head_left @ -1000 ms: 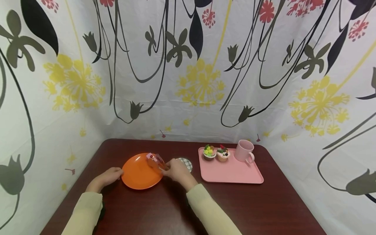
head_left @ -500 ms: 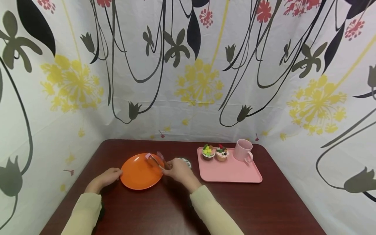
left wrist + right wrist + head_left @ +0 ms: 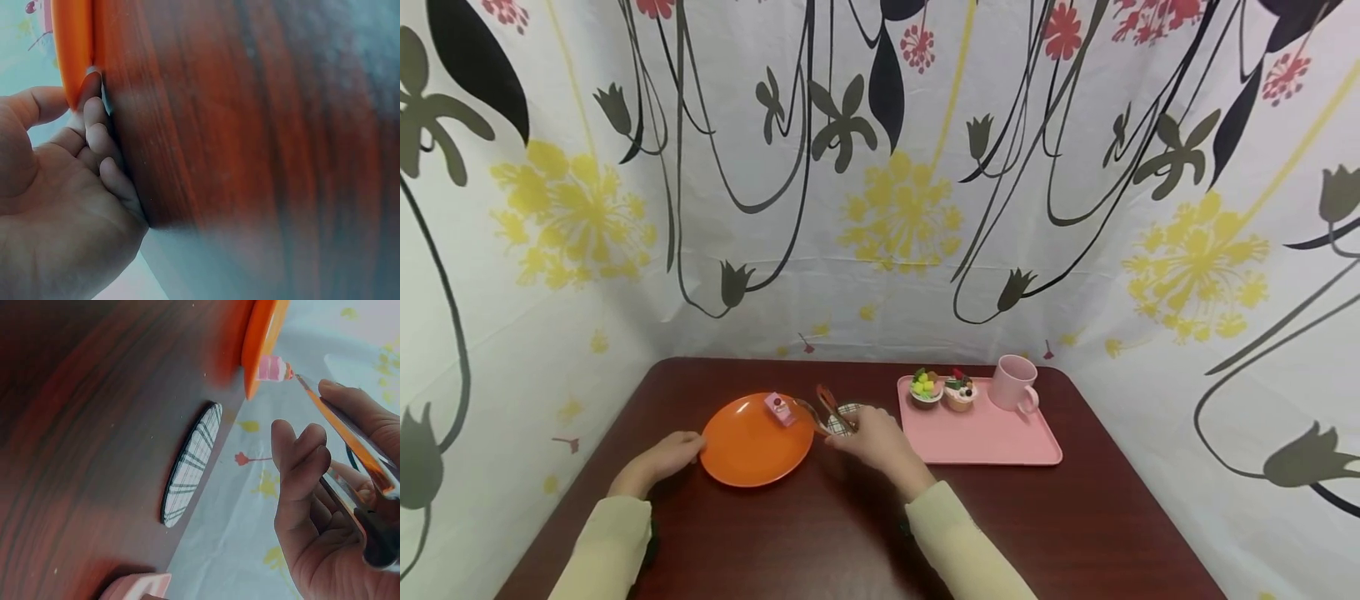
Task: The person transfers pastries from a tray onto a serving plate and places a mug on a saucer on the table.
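Note:
At its left rim, the orange plate [image 3: 748,454] is pinched by my left hand [image 3: 661,460]; the left wrist view shows the thumb [image 3: 47,103] above the rim and fingertips below it. A small pink cake slice [image 3: 780,409] with a red topping lies near the plate's upper right edge. My right hand [image 3: 880,442] grips metal tongs [image 3: 350,437], whose arms are spread apart with nothing between them. The tong tips stand just right of the cake slice, over the plate's edge and the round checked coaster [image 3: 194,469]. My hand and the tongs partly cover that coaster in the head view.
On the right, a pink tray [image 3: 977,442] bears a fruit-topped cupcake [image 3: 926,390], another cream-topped cupcake [image 3: 959,393] and a pink mug [image 3: 1012,383]. All stand on a dark wood table [image 3: 790,542]. A flower-printed cloth [image 3: 880,208] hangs behind and at the sides.
The tongs have spread and let go of the cake slice, which now lies on the plate. My right hand has drawn back to the right; my left hand stays at the rim.

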Action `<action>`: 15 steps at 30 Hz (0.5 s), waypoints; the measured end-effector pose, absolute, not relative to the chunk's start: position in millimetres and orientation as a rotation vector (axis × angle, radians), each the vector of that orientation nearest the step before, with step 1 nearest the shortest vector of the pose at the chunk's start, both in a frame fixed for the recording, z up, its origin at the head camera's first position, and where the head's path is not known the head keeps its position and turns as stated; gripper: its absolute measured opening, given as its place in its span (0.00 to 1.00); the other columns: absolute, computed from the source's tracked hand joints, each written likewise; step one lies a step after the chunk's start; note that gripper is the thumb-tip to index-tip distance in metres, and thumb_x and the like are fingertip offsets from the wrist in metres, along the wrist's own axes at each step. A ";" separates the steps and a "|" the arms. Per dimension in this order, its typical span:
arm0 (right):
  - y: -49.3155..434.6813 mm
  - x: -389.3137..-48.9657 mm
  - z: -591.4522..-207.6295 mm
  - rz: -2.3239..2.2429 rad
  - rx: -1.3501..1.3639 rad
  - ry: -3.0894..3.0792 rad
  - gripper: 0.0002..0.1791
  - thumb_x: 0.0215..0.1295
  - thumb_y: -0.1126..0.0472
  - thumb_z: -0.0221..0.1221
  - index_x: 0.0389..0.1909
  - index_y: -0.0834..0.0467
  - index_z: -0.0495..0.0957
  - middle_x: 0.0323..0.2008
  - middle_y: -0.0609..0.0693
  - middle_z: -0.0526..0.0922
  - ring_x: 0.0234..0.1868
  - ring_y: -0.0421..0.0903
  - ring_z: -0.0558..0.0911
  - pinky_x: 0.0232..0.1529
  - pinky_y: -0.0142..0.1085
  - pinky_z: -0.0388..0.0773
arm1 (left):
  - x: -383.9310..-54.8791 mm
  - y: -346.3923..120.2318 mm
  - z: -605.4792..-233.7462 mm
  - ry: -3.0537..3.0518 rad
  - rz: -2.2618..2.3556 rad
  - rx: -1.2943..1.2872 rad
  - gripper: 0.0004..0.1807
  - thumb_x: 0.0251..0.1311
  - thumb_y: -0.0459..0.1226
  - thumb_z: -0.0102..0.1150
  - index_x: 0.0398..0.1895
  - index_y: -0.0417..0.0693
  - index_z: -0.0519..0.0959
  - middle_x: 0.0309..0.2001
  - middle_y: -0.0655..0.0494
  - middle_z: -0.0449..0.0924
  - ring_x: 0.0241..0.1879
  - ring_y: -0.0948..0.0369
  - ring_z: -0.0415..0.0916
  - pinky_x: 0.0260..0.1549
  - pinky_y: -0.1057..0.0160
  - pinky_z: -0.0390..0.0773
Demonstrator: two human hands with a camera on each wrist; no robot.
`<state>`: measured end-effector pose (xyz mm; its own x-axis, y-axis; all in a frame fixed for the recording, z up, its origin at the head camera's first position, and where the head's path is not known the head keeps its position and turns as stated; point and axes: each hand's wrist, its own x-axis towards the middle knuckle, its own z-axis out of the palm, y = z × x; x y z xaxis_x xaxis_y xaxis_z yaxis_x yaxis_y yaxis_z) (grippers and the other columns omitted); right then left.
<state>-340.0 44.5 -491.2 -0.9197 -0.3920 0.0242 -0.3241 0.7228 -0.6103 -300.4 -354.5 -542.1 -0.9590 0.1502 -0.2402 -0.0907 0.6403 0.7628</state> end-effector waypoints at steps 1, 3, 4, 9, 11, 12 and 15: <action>46.5 -339.6 -491.3 -0.964 -0.590 2.815 0.26 0.65 0.39 0.73 0.55 0.52 0.89 0.29 0.44 0.84 0.28 0.44 0.78 0.29 0.37 0.74 | -298.9 -352.9 -540.2 2.584 1.218 0.037 0.16 0.74 0.45 0.46 0.29 0.47 0.74 0.28 0.53 0.71 0.30 0.56 0.67 0.34 0.59 0.65; 51.0 -338.3 -490.7 -0.969 -0.599 2.815 0.27 0.65 0.38 0.73 0.56 0.52 0.89 0.28 0.44 0.84 0.28 0.44 0.78 0.30 0.38 0.74 | -295.1 -347.4 -536.2 2.593 1.222 -0.013 0.16 0.75 0.43 0.46 0.30 0.45 0.73 0.28 0.52 0.71 0.31 0.55 0.67 0.36 0.58 0.66; 52.8 -337.8 -490.8 -0.973 -0.604 2.817 0.28 0.64 0.38 0.73 0.56 0.52 0.89 0.28 0.44 0.84 0.28 0.44 0.78 0.30 0.38 0.75 | -293.4 -345.3 -534.2 2.596 1.218 -0.045 0.15 0.75 0.43 0.45 0.30 0.45 0.73 0.29 0.53 0.71 0.31 0.56 0.67 0.36 0.58 0.66; 66.1 -334.0 -491.1 -1.027 -0.589 2.822 0.34 0.63 0.36 0.73 0.60 0.56 0.87 0.30 0.44 0.84 0.29 0.44 0.80 0.33 0.38 0.77 | -285.9 -338.0 -526.5 2.622 1.198 -0.091 0.16 0.78 0.42 0.44 0.31 0.43 0.73 0.30 0.53 0.71 0.33 0.56 0.67 0.38 0.58 0.66; 72.4 -332.2 -492.2 -1.047 -0.575 2.817 0.34 0.63 0.37 0.73 0.60 0.57 0.87 0.29 0.45 0.84 0.28 0.44 0.79 0.32 0.38 0.77 | -285.7 -337.6 -526.0 2.629 1.194 -0.084 0.17 0.78 0.41 0.44 0.31 0.43 0.73 0.30 0.52 0.71 0.32 0.56 0.67 0.38 0.58 0.66; 75.3 -331.6 -493.0 -1.050 -0.569 2.817 0.34 0.63 0.36 0.72 0.59 0.58 0.87 0.28 0.45 0.84 0.28 0.44 0.79 0.31 0.38 0.76 | -285.9 -337.6 -526.0 2.632 1.192 -0.081 0.17 0.78 0.41 0.44 0.30 0.42 0.73 0.30 0.52 0.71 0.32 0.56 0.67 0.39 0.58 0.66; 83.1 -330.1 -495.2 -1.058 -0.565 2.823 0.34 0.63 0.36 0.72 0.58 0.59 0.87 0.27 0.45 0.82 0.27 0.43 0.77 0.30 0.37 0.74 | -286.4 -337.4 -524.9 2.637 1.189 -0.079 0.17 0.78 0.41 0.45 0.30 0.43 0.73 0.29 0.53 0.71 0.33 0.56 0.67 0.39 0.58 0.66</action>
<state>-330.1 83.1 -495.2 -0.9294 -0.3644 0.0579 -0.3127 0.6947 -0.6477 -286.4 -337.4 -524.9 -0.9679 0.0516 -0.2459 -0.1501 0.6662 0.7305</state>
